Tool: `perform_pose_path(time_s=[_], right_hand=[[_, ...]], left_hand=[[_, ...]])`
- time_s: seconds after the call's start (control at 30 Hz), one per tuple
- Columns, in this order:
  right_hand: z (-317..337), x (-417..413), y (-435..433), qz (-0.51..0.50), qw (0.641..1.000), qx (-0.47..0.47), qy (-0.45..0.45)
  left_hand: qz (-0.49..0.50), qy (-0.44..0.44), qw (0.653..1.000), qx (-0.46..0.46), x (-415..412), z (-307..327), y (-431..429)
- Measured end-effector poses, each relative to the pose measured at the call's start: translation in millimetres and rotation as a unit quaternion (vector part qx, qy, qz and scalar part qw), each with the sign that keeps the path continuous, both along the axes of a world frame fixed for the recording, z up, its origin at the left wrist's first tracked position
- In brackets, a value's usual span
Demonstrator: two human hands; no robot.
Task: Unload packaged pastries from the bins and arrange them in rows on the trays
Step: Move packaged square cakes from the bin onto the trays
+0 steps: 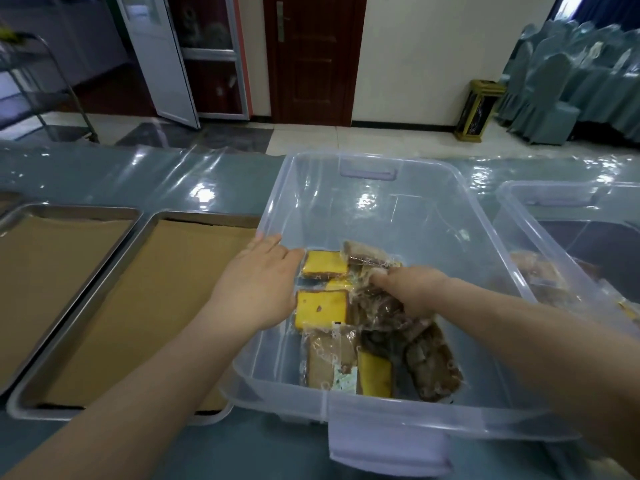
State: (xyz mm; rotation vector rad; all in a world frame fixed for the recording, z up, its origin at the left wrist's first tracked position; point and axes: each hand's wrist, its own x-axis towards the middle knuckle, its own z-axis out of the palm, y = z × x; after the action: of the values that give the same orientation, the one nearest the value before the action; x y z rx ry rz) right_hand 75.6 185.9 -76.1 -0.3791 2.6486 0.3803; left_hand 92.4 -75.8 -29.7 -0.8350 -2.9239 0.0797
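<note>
Film-wrapped yellow and brown pastries [322, 308], near end of clear plastic bin [346, 202]: likely light, soft, crushable, slick wrap; lift by edges. Left hand [256, 282] flat, empty; right hand [414, 292] clutching brown packet [377, 311].

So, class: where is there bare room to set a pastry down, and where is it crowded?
The near tray and left tray, beside the bin, are bare. The bin's far half is bare too. Crowded: its near half, with piled pastries, the left hand and right hand.
</note>
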Motion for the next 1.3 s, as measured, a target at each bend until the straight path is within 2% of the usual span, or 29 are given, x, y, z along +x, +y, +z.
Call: perform_pose_path(time_s=[0.13, 0.2, 0.3, 0.37, 0.5, 0.63, 0.7, 0.8, 1.0, 1.07, 1.13, 1.23, 1.3], right_hand=[[14.6, -9.0, 2.4, -0.031, 0.998, -0.022, 0.041], [18.9, -13.5, 6.5, -0.048, 0.996, -0.043, 0.065], [26.4, -16.4, 11.1, -0.06, 0.99, -0.063, 0.112], [31.0, -16.3, 12.9, -0.072, 0.986, -0.079, 0.126], [32.8, -14.5, 14.7, -0.101, 0.979, -0.094, 0.15], [30.7, -11.4, 14.8, -0.122, 0.975, -0.105, 0.152], [32.3, -12.0, 11.8, -0.124, 0.977, -0.105, 0.14], [31.5, -11.4, 5.5, -0.12, 0.978, -0.106, 0.135], [39.1, -8.0, 10.0, -0.134, 0.974, -0.113, 0.144], [39.0, -9.9, 10.3, -0.141, 0.968, -0.132, 0.161], [40.3, -10.8, 8.9, -0.147, 0.962, -0.143, 0.18], [43.4, -12.5, 7.9, -0.161, 0.951, -0.158, 0.212], [43.2, -14.1, 8.3, -0.171, 0.942, -0.166, 0.238]], left_hand=[[0.006, -0.009, 1.0, 0.023, 4.6, 7.2, 0.1], [-0.009, 0.032, 0.999, -0.034, 8.6, 8.4, 2.0], [-0.103, 0.083, 0.978, -0.159, 8.9, 7.1, 17.3], [-0.138, 0.061, 0.97, -0.19, 1.1, 8.0, 38.3], [-0.14, -0.01, 0.961, -0.237, -22.9, -1.6, 90.4], [-0.255, -0.018, 0.905, -0.339, -13.6, -42.7, 111.8], [-0.297, -0.081, 0.893, -0.328, -9.4, -63.8, 105.5], [-0.294, -0.166, 0.881, -0.332, -9.4, -83.8, 91.0], [-0.308, -0.123, 0.873, -0.358, -24.0, -92.0, 88.6], [-0.273, -0.117, 0.889, -0.348, -33.0, -84.9, 89.1], [-0.223, -0.119, 0.92, -0.3, -42.2, -69.1, 89.9], [-0.148, -0.135, 0.966, -0.165, -53.2, -43.2, 89.1], [-0.119, -0.104, 0.986, -0.06, -63.4, -28.3, 85.5]])
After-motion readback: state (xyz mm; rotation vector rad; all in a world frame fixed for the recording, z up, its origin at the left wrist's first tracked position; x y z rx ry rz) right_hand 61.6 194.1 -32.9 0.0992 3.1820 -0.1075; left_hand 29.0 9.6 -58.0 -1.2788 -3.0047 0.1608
